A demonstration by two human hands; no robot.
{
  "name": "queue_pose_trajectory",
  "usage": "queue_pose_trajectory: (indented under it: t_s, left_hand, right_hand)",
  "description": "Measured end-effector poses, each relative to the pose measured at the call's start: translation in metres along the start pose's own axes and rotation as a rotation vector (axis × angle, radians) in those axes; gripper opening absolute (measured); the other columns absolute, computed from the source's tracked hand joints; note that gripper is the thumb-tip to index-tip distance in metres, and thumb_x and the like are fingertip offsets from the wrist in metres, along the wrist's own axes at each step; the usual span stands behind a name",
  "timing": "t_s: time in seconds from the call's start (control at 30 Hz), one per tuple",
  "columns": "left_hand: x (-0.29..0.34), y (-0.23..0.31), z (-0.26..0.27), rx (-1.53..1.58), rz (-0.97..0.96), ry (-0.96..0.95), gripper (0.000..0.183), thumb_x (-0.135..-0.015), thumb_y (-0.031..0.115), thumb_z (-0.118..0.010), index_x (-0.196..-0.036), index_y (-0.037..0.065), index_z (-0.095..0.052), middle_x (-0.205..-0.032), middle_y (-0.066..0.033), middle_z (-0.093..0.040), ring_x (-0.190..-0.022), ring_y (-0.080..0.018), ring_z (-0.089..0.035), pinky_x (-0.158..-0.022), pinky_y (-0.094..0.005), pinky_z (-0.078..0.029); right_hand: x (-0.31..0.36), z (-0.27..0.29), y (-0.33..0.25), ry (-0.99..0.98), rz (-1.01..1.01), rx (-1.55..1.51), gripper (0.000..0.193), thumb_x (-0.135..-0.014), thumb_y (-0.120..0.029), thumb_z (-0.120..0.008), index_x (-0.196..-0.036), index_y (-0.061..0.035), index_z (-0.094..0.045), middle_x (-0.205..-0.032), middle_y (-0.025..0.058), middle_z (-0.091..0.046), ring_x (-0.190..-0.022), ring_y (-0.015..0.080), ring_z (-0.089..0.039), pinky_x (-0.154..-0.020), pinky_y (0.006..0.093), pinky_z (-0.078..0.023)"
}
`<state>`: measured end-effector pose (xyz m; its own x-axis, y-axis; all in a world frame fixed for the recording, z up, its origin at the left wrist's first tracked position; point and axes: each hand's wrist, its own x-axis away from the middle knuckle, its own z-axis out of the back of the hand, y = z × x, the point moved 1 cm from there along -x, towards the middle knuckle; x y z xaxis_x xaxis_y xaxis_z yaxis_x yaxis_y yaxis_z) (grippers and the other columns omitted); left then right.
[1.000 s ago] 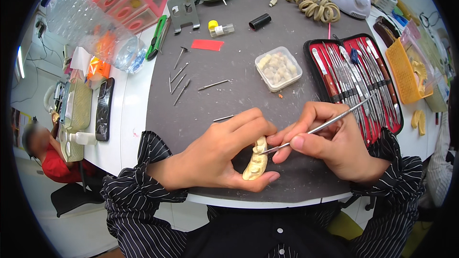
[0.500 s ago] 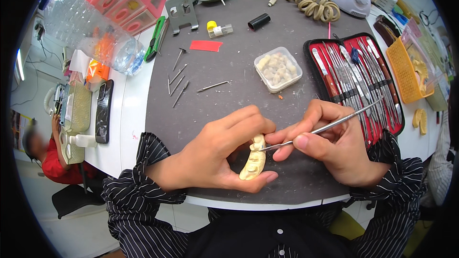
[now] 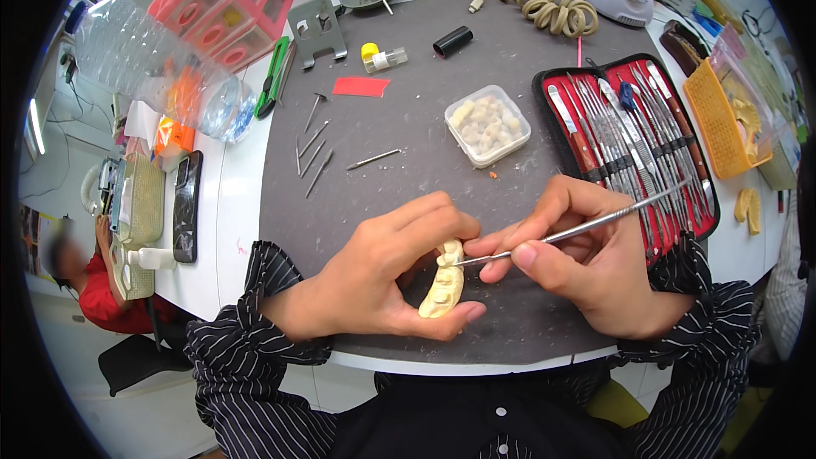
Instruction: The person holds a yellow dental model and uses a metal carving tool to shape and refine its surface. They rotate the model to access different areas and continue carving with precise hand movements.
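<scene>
Above the mat, gripping the cast between thumb and fingers of the left hand, and grasping the pick like a pen in the right hand, with the tip at the cast's right side. Holding the cast nearer the front edge than the tub of pale pieces, and left of the open case of steel tools.

The tooth model is pale yellow; the slim tool right of it is silver. Right of the model, the instrument case is red edged in black, the basket orange-yellow. Beyond and left of the model, the strip is red, the cutter green, the drawer unit pink. Around the model, the mat is dark grey, the surface white, the sleeves black with white pinstripes.
</scene>
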<state>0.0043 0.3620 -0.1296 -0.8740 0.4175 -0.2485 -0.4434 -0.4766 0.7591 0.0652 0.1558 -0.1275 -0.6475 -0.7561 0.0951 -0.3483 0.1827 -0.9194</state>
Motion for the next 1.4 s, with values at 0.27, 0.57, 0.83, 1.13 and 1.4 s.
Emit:
queue_pose_trajectory:
  t_s: [0.27, 0.57, 0.83, 1.13, 1.4]
  left_hand:
    - [0.0, -0.001, 0.001, 0.012, 0.026, 0.015, 0.045, -0.065, 0.022, -0.08, -0.097, 0.001, -0.057, -0.083, -0.0081, -0.052, -0.07, -0.0195, -0.052, -0.058, -0.0289, -0.042]
    - [-0.002, 0.001, 0.005, 0.005, 0.032, 0.018, 0.045, -0.068, 0.018, -0.08, -0.102, 0.002, -0.056, -0.087, -0.009, -0.052, -0.072, -0.0208, -0.053, -0.06, -0.0289, -0.044]
    - [0.001, -0.001, -0.002, -0.002, 0.033, 0.06, 0.046, -0.062, 0.024, -0.08, -0.096, 0.003, -0.059, -0.083, -0.007, -0.055, -0.071, -0.0203, -0.053, -0.061, -0.0305, -0.042]
    - [0.002, -0.001, -0.003, 0.016, 0.054, 0.046, 0.046, -0.064, 0.027, -0.08, -0.096, 0.002, -0.059, -0.085, -0.0078, -0.054, -0.071, -0.0215, -0.053, -0.062, -0.0307, -0.042]
    - [0.001, 0.001, -0.002, -0.088, 0.007, 0.022, 0.045, -0.069, 0.023, -0.08, -0.101, 0.003, -0.057, -0.087, -0.0089, -0.05, -0.069, -0.0231, -0.056, -0.059, -0.0321, -0.048]
  right_hand:
    - [0.001, -0.005, 0.0, 0.041, 0.043, 0.018, 0.012, -0.088, -0.004, -0.061, -0.091, 0.0015, -0.051, -0.092, 0.02, -0.068, -0.094, 0.022, -0.068, -0.092, 0.038, -0.053]
    - [-0.001, -0.001, 0.005, 0.006, 0.127, -0.007, 0.011, -0.089, -0.007, -0.061, -0.09, -0.0015, -0.051, -0.085, 0.0179, -0.069, -0.095, 0.0254, -0.068, -0.1, 0.0453, -0.044]
    - [-0.001, 0.002, 0.007, -0.035, 0.143, 0.085, 0.009, -0.09, -0.005, -0.061, -0.094, -0.0006, -0.054, -0.091, 0.0142, -0.07, -0.102, 0.0209, -0.066, -0.109, 0.0424, -0.033]
    - [-0.004, 0.001, 0.005, -0.026, 0.133, 0.137, 0.013, -0.091, -0.014, -0.061, -0.089, -0.005, -0.052, -0.084, 0.0153, -0.071, -0.101, 0.0277, -0.067, -0.11, 0.0473, -0.032]
    - [-0.006, 0.004, 0.001, -0.039, 0.042, 0.134, 0.013, -0.09, -0.013, -0.061, -0.086, -0.0046, -0.052, -0.082, 0.0159, -0.071, -0.1, 0.0283, -0.067, -0.11, 0.0464, -0.032]
